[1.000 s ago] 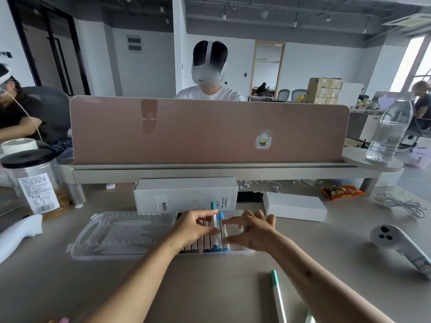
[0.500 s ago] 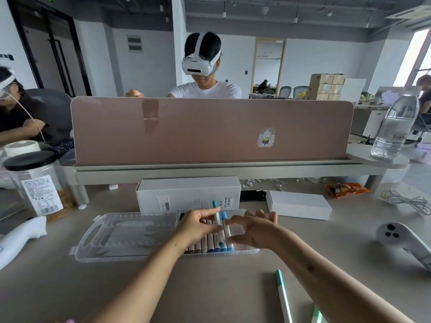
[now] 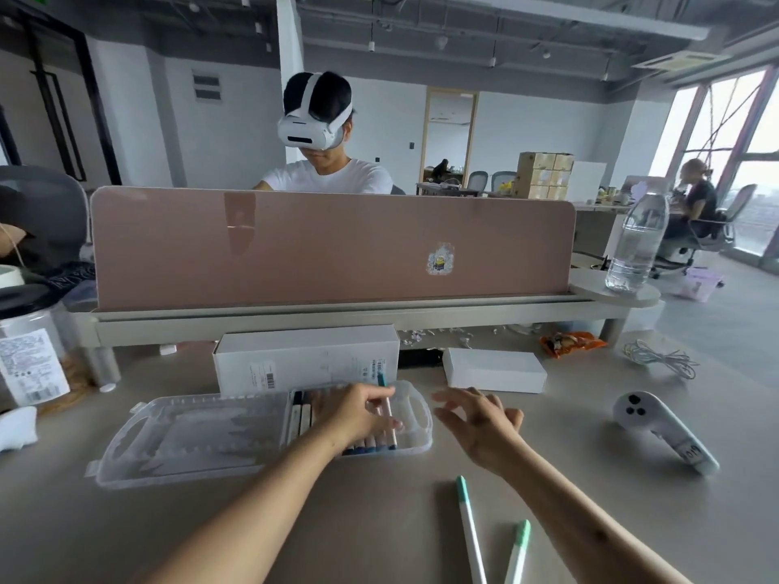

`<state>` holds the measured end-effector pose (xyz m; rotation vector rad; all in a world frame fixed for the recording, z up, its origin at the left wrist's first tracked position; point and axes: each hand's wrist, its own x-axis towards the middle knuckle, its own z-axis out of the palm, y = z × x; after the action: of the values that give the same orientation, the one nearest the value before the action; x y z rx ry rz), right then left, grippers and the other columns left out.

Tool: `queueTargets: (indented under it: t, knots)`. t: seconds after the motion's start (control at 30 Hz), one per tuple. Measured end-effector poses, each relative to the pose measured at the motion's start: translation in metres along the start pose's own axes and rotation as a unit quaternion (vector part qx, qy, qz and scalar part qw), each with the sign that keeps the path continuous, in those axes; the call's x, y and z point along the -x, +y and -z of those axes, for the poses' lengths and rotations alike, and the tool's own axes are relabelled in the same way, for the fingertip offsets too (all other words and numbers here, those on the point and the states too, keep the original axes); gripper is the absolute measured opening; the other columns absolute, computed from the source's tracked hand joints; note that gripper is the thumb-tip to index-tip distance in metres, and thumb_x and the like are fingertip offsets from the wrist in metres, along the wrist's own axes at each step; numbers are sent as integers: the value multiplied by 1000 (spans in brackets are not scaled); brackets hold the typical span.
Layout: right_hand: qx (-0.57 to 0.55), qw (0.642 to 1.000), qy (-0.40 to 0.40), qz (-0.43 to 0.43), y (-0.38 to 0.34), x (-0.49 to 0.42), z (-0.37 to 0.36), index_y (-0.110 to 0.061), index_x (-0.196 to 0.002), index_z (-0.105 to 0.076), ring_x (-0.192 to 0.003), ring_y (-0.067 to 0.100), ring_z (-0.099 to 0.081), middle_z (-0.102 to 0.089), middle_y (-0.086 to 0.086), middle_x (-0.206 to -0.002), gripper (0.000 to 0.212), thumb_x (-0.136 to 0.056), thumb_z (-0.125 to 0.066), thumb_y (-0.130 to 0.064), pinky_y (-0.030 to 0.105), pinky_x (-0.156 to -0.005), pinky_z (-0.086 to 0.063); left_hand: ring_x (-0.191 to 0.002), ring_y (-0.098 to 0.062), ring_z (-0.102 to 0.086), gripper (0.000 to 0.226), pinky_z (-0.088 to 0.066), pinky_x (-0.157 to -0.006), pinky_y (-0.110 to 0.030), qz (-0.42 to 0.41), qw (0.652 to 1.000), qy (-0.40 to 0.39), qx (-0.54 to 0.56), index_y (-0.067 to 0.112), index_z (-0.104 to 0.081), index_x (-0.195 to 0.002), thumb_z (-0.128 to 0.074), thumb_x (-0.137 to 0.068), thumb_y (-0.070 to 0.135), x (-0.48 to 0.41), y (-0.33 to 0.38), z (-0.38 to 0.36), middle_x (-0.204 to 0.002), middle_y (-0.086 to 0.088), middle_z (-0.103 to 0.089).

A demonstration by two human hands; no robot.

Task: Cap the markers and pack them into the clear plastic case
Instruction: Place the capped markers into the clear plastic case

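My left grip (image 3: pixel 358 415) pinched a teal-capped marker (image 3: pixel 382 381), tilted over the packed row (image 3: pixel 366 446) in the clear case (image 3: pixel 189 440). My right grip (image 3: pixel 476 419) was open beside it. Risk: w/o support the marker could miss its slot & push neighbours out. Two markers (image 3: pixel 468 528) lay on the desk (image 3: pixel 358 520).

The clear plastic case (image 3: pixel 189 440) lies on the grey table (image 3: pixel 379 520) straight ahead of me, with a row of capped markers (image 3: pixel 301 415) in its right half. My left hand (image 3: pixel 354 415) is over that row, pinching a teal-tipped white marker (image 3: pixel 386 400). My right hand (image 3: pixel 480 419) hovers just right of the case, fingers spread. Behind the case sits a long white cardboard box (image 3: pixel 303 360). A teal-capped loose marker (image 3: pixel 468 524) lies nearer me, a green-capped loose marker (image 3: pixel 518 550) just to its right. A white handheld controller (image 3: pixel 662 427) lies far right.
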<state>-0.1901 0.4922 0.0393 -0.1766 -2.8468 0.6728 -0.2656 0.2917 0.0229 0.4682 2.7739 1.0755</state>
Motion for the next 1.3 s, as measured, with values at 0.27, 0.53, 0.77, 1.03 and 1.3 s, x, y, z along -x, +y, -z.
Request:
queueTargets:
  t: [0.27,0.53,0.77,1.03,1.3]
  knots:
    - [-40,999,8,-28,21,22,5,-47,-116,-57,-104,7,-41,-58,-20,-107,20,-97,-50,-42,34,-80,-21,-122,-20,-31,64,-24,-99,-39,-5,983,44,-176,52,-50,-135,-53,-77,78,9,1,-5,-140,15,-39]
    - [-85,996,33,-17,25,46,17,-46,-109,-61,-103,5,-45,-58,-20,-105,19,-96,-54,-34,33,-78,-18,-152,-19,3,60,11,-112,-65,33,965,-45,-257,53,-16,-150,-25,-94,72,10,7,-6,-161,27,-3]
    - [-105,994,17,-30,35,77,30,-42,-102,-65,-89,4,-55,-61,-18,-95,12,-90,-63,-39,33,-84,-29,-153,-20,4,57,10,-113,-65,6,962,16,-272,35,-10,-156,-25,-104,49,24,21,-17,-164,12,-13]
    - [-124,991,8,-43,41,114,44,-24,-97,-68,-62,9,-60,-63,-8,-71,23,-80,-77,-37,20,-58,-45,-109,-16,-55,41,-36,-96,-37,-97,978,104,-151,34,-65,-115,-62,-84,62,88,69,-49,-109,6,-62]
    - [-70,990,19,-120,48,148,31,-27,-97,-66,-81,18,-64,-67,-6,-76,37,-74,-75,-54,32,-72,-53,-112,-15,-58,51,-33,-94,-37,-34,981,65,-181,34,-71,-106,-64,-73,73,124,74,-76,-106,11,-70]
